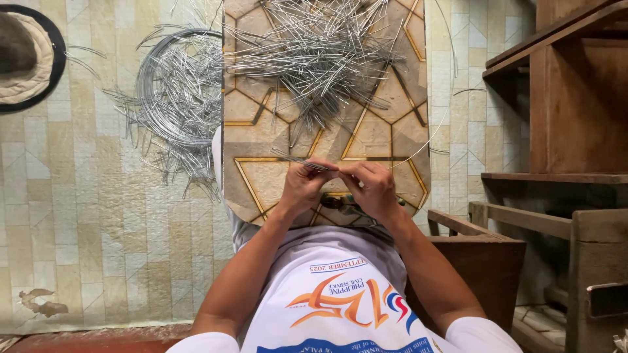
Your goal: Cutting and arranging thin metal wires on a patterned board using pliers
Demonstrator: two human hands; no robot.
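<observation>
Head view is filled by a narrow tabletop covered in a beige sheet printed with gold-edged hexagons, set over a floor laid with pale patterned vinyl that is torn near the lower left corner. A heap of short cut wire pieces is spread across the far end of the tabletop. On the floor to the left, a coil of silver wire is seen with more cut lengths scattered around it. A round cushion with a dark rim is placed at the upper left. Dark wooden shelving and a wooden frame are ranged along the right side.

At the near edge of the tabletop, a thin piece of wire is pinched by the fingers of the left hand and the right hand, both clenched on it, with the hands brought close together.
</observation>
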